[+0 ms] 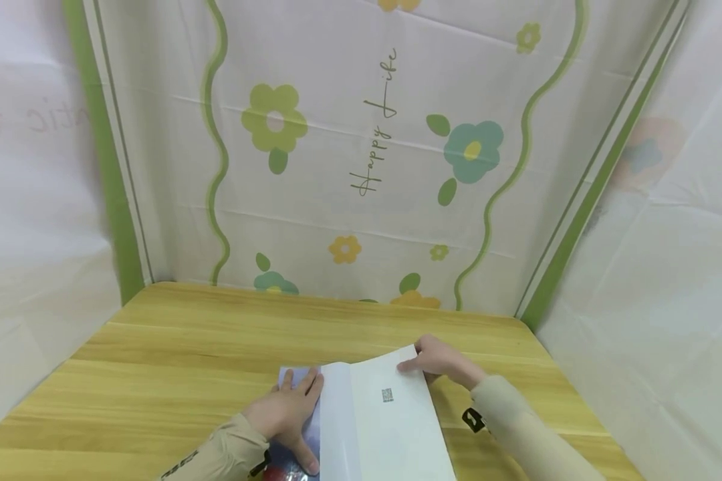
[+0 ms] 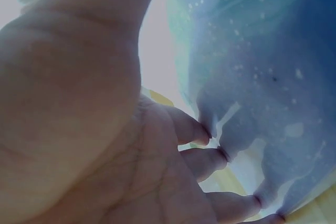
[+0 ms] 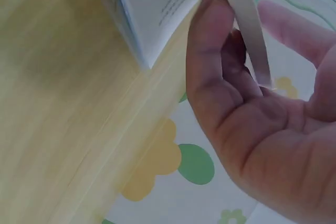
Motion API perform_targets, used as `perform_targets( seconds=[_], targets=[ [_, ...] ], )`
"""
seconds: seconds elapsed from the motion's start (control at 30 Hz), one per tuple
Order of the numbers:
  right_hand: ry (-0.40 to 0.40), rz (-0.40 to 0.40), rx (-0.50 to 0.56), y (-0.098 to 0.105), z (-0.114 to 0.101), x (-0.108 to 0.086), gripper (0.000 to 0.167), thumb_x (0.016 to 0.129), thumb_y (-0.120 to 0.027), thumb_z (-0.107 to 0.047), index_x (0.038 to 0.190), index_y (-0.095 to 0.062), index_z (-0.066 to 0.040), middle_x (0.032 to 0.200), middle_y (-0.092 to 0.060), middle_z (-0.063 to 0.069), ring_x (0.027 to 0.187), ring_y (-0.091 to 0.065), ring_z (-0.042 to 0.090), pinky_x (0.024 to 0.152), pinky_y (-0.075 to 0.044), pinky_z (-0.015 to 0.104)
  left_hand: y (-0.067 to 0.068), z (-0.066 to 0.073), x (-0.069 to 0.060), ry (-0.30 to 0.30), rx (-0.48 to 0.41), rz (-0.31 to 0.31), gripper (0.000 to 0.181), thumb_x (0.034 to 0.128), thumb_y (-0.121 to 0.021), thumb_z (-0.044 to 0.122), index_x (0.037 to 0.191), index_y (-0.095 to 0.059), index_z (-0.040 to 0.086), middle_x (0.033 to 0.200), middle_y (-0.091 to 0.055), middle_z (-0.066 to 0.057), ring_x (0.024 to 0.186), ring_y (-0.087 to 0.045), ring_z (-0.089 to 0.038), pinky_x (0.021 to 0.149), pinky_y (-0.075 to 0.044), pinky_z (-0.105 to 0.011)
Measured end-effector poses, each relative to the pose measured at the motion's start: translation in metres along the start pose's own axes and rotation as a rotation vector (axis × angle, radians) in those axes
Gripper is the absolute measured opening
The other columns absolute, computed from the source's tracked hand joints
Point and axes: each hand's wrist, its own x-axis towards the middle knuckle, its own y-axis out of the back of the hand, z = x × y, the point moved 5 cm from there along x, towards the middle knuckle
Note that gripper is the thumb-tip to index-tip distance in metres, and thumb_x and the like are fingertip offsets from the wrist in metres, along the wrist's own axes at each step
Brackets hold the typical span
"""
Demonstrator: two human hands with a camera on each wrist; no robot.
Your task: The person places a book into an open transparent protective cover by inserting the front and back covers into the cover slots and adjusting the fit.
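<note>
A book lies open near the table's front edge in the head view, and its lower end is out of frame. My left hand rests with spread fingers on the glossy blue-purple cover at its left side. To the right of that is a white page bearing a small QR code. My right hand pinches this page at its upper right corner, thumb on top and fingers beneath. In the right wrist view, printed pages hang beside the curled fingers.
Wood-patterned table extends around the book. Behind it hangs a white curtain with flowers and the words "Happy Life", and pale cloth sides enclose the table left and right. Dark bands show at the wrists.
</note>
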Motion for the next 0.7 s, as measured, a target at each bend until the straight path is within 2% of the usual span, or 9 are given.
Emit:
perform_targets(
  seconds=[0.13,0.33,0.43,0.6,0.7],
  targets=[
    [0.031,-0.088,0.084,-0.002,-0.004,-0.013,0.020,0.093,-0.069,-0.017,0.097,-0.069,0.002,0.078,-0.071,0.010,0.065,-0.070,0.026,0.057,-0.058,0.038,-0.001,0.000,0.000,0.000,0.000,-0.003,0.135,0.0516,-0.089,0.059,0.153,-0.024,-0.001,0.159,-0.019,-0.020,0.137,-0.014,-0.059,0.107,-0.026,-0.065],
    [0.044,-0.167,0.209,-0.003,-0.004,-0.024,0.023,0.099,-0.058,-0.014,0.108,-0.065,0.005,0.084,-0.071,0.014,0.067,-0.070,0.030,0.056,-0.059,0.040,-0.001,0.000,0.000,-0.009,0.011,0.007,0.134,0.0515,-0.089,0.061,0.152,-0.026,-0.001,0.159,-0.019,-0.021,0.136,-0.015,-0.060,0.106,-0.027,-0.066],
    [0.034,-0.194,0.216,-0.003,-0.005,-0.031,0.021,0.100,-0.056,-0.012,0.109,-0.064,0.005,0.083,-0.071,0.015,0.065,-0.070,0.029,0.054,-0.058,0.039,-0.001,-0.001,0.000,-0.010,0.016,0.008,0.135,0.0514,-0.089,0.061,0.153,-0.026,-0.001,0.159,-0.020,-0.021,0.136,-0.015,-0.060,0.106,-0.028,-0.066],
    [0.044,-0.234,0.168,-0.005,-0.017,-0.049,0.019,0.098,-0.059,-0.011,0.110,-0.062,0.004,0.080,-0.070,0.015,0.063,-0.069,0.031,0.050,-0.057,0.040,-0.001,-0.001,-0.001,-0.012,0.016,0.007,0.135,0.0509,-0.089,0.062,0.152,-0.026,-0.002,0.158,-0.020,-0.022,0.135,-0.015,-0.061,0.106,-0.029,-0.066],
    [0.068,-0.250,0.186,-0.008,-0.026,-0.060,0.024,0.098,-0.059,-0.010,0.118,-0.058,0.004,0.080,-0.070,0.015,0.064,-0.070,0.033,0.049,-0.057,0.041,-0.001,-0.001,0.000,-0.014,0.018,0.001,0.135,0.0509,-0.089,0.061,0.152,-0.026,-0.002,0.158,-0.019,-0.022,0.135,-0.015,-0.061,0.105,-0.029,-0.066]
  ],
)
